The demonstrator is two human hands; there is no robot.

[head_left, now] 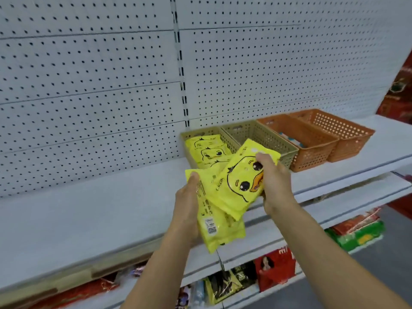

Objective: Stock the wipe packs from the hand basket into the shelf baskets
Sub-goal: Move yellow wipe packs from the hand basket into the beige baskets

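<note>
My left hand (187, 201) grips a stack of yellow duck-print wipe packs (214, 228) from the left side, label side up. My right hand (273, 179) holds the top wipe pack (239, 181) by its right edge, duck face up and tilted toward the shelf. Both hands hover in front of the white shelf (89, 208). Just behind them the left olive basket (189, 136) holds several more yellow packs (209, 150). The hand basket is out of view.
A second olive basket (267, 139) stands right of the first, then two orange baskets (312, 141) (347, 132), one with something blue inside. Pegboard backs the shelf. Lower shelves hold red, green and yellow packaged goods (356, 235).
</note>
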